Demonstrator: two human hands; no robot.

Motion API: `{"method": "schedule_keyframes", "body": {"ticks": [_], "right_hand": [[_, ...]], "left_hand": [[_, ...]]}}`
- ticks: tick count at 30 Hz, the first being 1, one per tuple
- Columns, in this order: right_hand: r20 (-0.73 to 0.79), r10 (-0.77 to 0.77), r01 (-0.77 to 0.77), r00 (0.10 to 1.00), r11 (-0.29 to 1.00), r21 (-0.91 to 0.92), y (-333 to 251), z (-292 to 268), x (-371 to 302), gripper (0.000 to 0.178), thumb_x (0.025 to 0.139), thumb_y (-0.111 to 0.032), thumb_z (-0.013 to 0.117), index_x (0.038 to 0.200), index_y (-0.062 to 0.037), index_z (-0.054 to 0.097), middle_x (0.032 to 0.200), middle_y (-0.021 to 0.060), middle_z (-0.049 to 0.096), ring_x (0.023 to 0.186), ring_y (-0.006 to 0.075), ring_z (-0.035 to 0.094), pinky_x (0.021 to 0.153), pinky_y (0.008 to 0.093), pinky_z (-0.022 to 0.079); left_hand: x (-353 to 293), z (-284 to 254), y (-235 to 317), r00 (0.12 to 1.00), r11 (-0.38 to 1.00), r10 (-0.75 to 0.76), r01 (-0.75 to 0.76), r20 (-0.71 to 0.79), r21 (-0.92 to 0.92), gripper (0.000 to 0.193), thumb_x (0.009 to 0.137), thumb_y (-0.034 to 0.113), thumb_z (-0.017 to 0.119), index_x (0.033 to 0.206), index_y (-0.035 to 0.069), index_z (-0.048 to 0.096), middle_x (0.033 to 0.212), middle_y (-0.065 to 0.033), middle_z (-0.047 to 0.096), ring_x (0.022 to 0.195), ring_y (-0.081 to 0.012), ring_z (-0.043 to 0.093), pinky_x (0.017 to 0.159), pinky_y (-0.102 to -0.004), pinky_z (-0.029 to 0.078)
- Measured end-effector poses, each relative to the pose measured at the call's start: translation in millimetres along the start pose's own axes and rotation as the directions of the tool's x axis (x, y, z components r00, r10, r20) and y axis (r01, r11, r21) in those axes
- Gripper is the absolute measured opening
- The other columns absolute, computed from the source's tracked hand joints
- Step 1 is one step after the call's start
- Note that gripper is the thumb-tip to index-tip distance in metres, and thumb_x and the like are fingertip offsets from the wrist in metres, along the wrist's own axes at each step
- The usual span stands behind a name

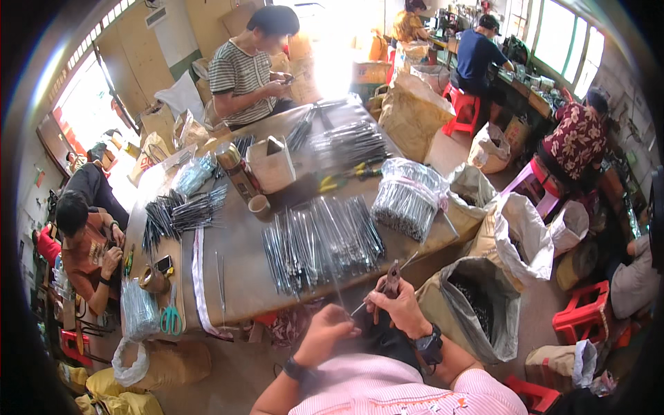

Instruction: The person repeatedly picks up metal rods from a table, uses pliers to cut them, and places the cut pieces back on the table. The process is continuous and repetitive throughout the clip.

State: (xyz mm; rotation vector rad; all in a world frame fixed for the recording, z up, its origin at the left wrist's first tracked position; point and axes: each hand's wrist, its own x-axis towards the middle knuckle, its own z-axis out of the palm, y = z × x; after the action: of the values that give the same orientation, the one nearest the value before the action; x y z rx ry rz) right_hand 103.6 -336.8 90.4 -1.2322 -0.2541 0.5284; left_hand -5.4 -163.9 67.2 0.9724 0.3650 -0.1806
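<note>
My right hand (401,310) is closed round a pair of pliers (392,278), their jaws pointing up and away from me. Close beside it on the left, my left hand (328,335) has its fingers pinched together. A thin metal rod (358,308) runs from those fingertips toward the right hand; its exact grip is partly blurred. Just beyond my hands, a wide row of thin metal rods (321,242) lies across the wooden table (242,277). A plastic-wrapped bundle of similar rods (409,197) rests at the table's right edge.
Open sacks stand to my right, one holding dark pieces (477,297). On the table are a flask (232,162), a white box (271,166), yellow-handled pliers (332,182) and teal scissors (171,319). Co-workers sit left (86,242) and across (242,83). A red stool (581,315) is at right.
</note>
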Motion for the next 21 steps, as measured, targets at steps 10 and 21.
{"method": "schedule_keyframes", "body": {"ticks": [10, 21], "right_hand": [[-0.017, 0.018, -0.019, 1.000, 0.996, -0.084, 38, 3, -8, 0.011, 0.087, -0.005, 0.067, 0.093, -0.0013, 0.059, 0.077, 0.0055, 0.065, 0.063, 0.0109, 0.061, 0.048, 0.0249, 0.050], [-0.078, 0.192, -0.195, 0.978, 0.980, -0.028, 58, 15, -22, 0.010, 0.088, -0.002, 0.065, 0.093, -0.0011, 0.056, 0.074, 0.0063, 0.063, 0.062, 0.0125, 0.061, 0.052, 0.0263, 0.051]], "left_hand": [[2, -5, -7, 0.989, 0.987, 0.139, -0.135, -0.047, 0.092, 0.021, 0.082, 0.002, 0.069, 0.097, -0.002, 0.056, 0.090, -0.0074, 0.062, 0.082, -0.0151, 0.063, 0.074, -0.0275, 0.053], [6, 4, -17, 0.924, 0.815, 0.353, -0.229, -0.144, 0.532, 0.013, 0.080, 0.000, 0.069, 0.092, -0.001, 0.063, 0.082, -0.0020, 0.065, 0.076, -0.0075, 0.058, 0.069, -0.0228, 0.048]]}}
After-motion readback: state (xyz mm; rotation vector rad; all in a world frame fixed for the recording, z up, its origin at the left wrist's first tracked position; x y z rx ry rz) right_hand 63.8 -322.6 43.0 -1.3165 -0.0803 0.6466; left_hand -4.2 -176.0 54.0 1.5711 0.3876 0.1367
